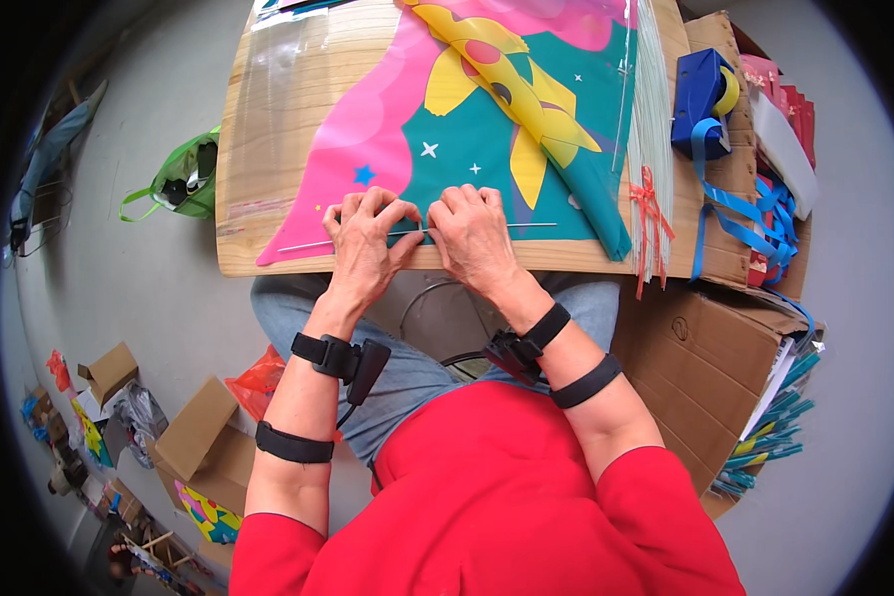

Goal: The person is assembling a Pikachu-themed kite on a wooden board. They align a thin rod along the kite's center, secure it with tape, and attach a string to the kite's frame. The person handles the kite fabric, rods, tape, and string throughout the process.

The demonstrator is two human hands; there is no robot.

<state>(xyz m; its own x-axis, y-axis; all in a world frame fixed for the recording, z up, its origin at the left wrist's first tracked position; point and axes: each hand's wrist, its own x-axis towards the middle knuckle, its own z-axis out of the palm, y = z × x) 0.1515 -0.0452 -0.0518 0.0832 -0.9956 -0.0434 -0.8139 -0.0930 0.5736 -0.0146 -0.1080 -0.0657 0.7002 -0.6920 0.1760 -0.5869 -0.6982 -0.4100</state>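
Observation:
A printed pink and teal sheet [457,184] with a yellow figure lies on the wooden table, its right side rolled into a loose fold [591,204]. Along its near edge runs a thin white rod [534,225], its ends showing on either side of my hands. My left hand [368,238] and my right hand [472,236] sit close together at the middle of the rod. Their fingers are curled and pinch at the rod and the sheet's edge; the fingertips partly hide what is between them.
A bundle of thin white rods [654,109] tied with red string [648,214] lies along the right of the wooden table [268,119]. Beyond it are a blue tape dispenser [700,104], blue ribbon [740,233] and a cardboard box [695,368]. A green bag [194,179] stands left.

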